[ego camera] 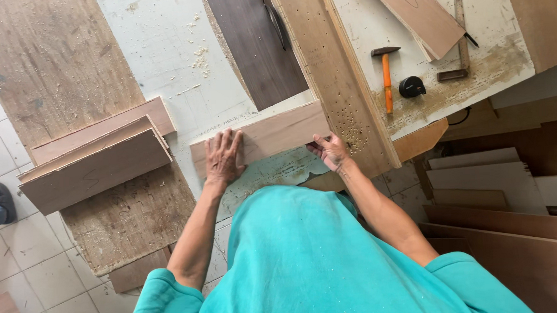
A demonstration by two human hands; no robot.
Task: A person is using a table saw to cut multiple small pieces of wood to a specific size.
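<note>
A long wooden board (pixel 262 137) lay on the white worktable (pixel 173 48), its long axis running left to right and rising slightly toward the right end. The left hand (pixel 223 156) pressed flat, fingers spread, on its left part, while the right hand (pixel 330 150) gripped its right end.

A pale brown rectangular wooden board (pixel 271 135) lies flat at the frame's centre, tilted slightly, its long edge slanting up toward the right.

stacked boards (pixel 97 161) crowd left, bare white tabletop (pixel 167 48) beyond, drilled plank (pixel 334 79) blocks right
</note>
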